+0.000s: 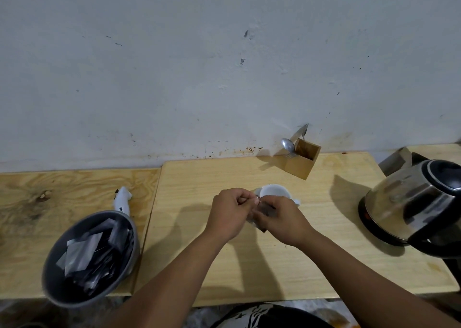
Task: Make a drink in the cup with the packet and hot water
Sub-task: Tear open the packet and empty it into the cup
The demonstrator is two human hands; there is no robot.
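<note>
A white cup point(274, 191) stands on the light wooden table point(324, 228), just beyond my hands. A small packet point(265, 211) is held between both hands in front of the cup. My left hand point(229, 211) pinches its top edge, and my right hand point(279, 219) grips its body; most of the packet is hidden by my fingers. A steel electric kettle point(414, 203) with a black lid and handle sits on its base at the right.
A grey bowl point(57, 260) full of dark packets sits at the left table's front edge. A white object point(122, 200) lies behind it. A wooden holder point(303, 160) with spoons stands by the wall. A gap point(149, 218) runs between the two tables.
</note>
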